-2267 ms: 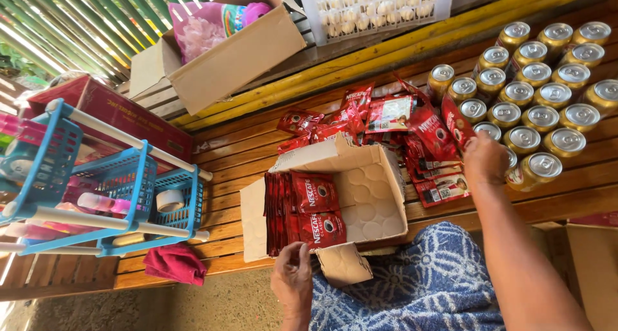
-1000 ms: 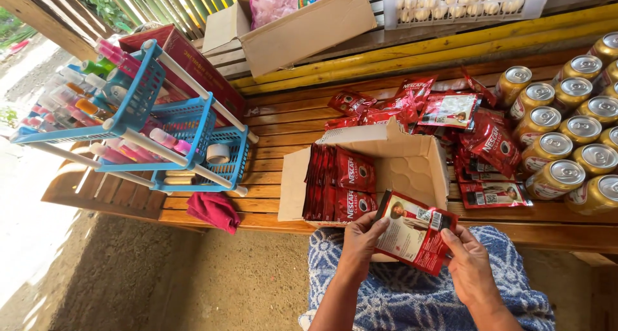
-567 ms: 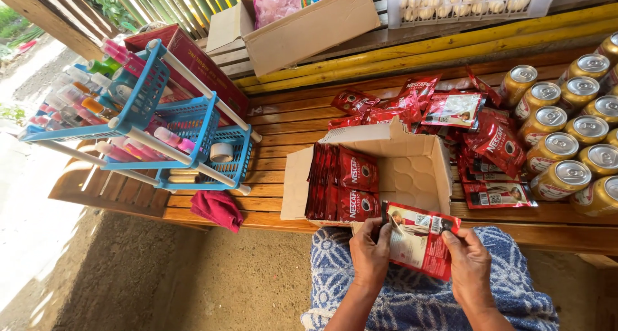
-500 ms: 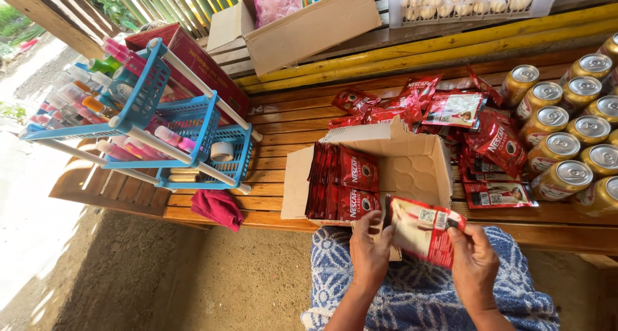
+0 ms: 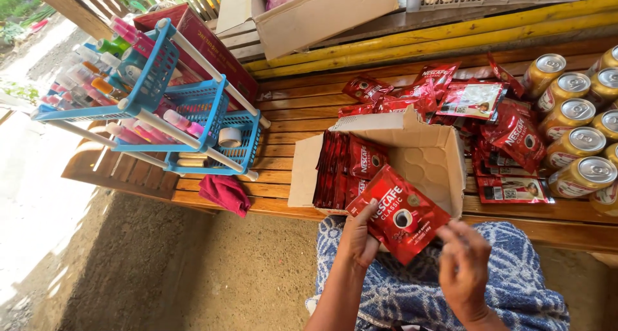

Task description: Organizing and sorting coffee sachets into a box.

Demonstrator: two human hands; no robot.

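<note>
Left hand holds one red sachet

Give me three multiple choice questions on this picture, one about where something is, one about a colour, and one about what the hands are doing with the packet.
1. Where does the open cardboard box with sachets stand?
A. on the wooden bench
B. on the ground
C. inside the blue rack

2. What colour is the folded cloth at the bench edge, below the blue rack?
A. green
B. dark pink
C. white

3. How is the red sachet held?
A. pinched by both hands
B. lying loose on the lap
C. by the left hand alone

Answers: 1 A, the box sits on the bench slats beside the gold cans. 2 B, the cloth is dark pink. 3 C, the left hand grips the sachet's lower edge while the right hand is just off it, fingers apart.
</note>
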